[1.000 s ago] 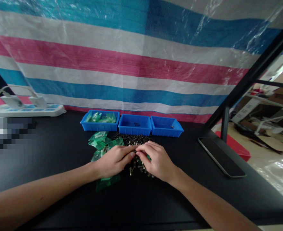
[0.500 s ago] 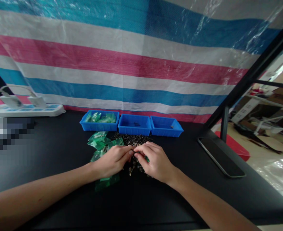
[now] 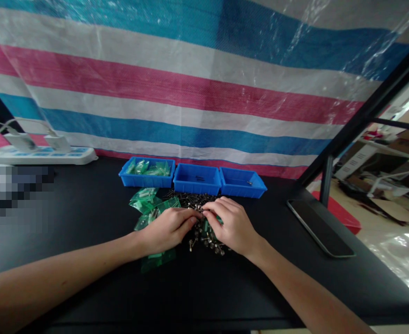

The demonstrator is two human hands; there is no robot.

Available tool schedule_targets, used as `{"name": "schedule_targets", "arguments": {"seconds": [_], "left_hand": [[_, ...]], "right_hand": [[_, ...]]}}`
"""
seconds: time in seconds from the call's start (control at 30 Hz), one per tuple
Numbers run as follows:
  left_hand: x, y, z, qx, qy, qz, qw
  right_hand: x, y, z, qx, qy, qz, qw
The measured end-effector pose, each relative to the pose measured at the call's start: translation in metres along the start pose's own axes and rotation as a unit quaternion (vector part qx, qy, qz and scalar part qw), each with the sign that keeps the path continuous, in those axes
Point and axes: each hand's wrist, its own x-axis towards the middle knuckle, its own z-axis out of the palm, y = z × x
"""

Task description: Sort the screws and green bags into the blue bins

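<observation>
My left hand (image 3: 167,228) and my right hand (image 3: 232,226) rest close together over a heap of small dark metal screws (image 3: 204,234) on the black table (image 3: 86,218). Both hands are curled, with the fingertips pinching among the screws where the hands meet; what they hold is too small to make out. Small green plastic bags (image 3: 145,200) lie to the left of the heap, and one more bag (image 3: 157,260) lies under my left wrist. Three blue trays stand behind the heap: the left tray (image 3: 147,174) holds green bags, while the middle tray (image 3: 197,180) and the right tray (image 3: 242,183) are almost bare.
A black phone (image 3: 321,227) lies at the table's right edge beside a black frame post (image 3: 326,178). A white power strip (image 3: 39,155) with plugs sits at the back left. A striped tarp (image 3: 190,93) hangs behind the table. Cluttered floor and boxes show to the right.
The view has shifted slightly. Both hands have edged a little away from me over the screw heap, and more loose screws show near my right wrist.
</observation>
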Motion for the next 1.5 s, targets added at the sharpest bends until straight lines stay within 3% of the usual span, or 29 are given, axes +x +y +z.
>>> {"name": "schedule_targets", "arguments": {"seconds": [0.17, 0.3, 0.47, 0.7, 0.9, 1.2, 1.5], "left_hand": [[-0.001, -0.003, 0.001, 0.006, -0.008, 0.015, 1.0], [-0.002, -0.005, 0.001, 0.022, -0.019, 0.03, 0.999], [-0.003, -0.005, 0.002, 0.024, -0.032, 0.045, 0.998], [-0.004, -0.003, 0.0, 0.027, -0.035, 0.051, 0.998], [-0.005, -0.004, 0.002, 0.031, -0.028, 0.046, 0.998], [-0.003, -0.007, 0.009, 0.09, 0.013, -0.021, 0.996], [-0.002, -0.004, 0.006, 0.093, -0.005, -0.033, 0.995]], "right_hand": [[0.024, 0.034, 0.001, -0.139, 0.068, 0.026, 0.988], [0.021, 0.05, 0.004, -0.173, 0.047, 0.086, 0.98], [0.009, 0.032, -0.003, -0.094, 0.025, 0.082, 0.992], [0.004, 0.024, -0.016, -0.039, -0.092, 0.035, 0.994], [0.002, 0.018, -0.019, -0.041, -0.119, 0.02, 0.992], [0.0, 0.019, -0.011, -0.041, -0.15, 0.003, 0.988], [-0.001, 0.017, -0.008, -0.035, -0.156, -0.001, 0.987]]}}
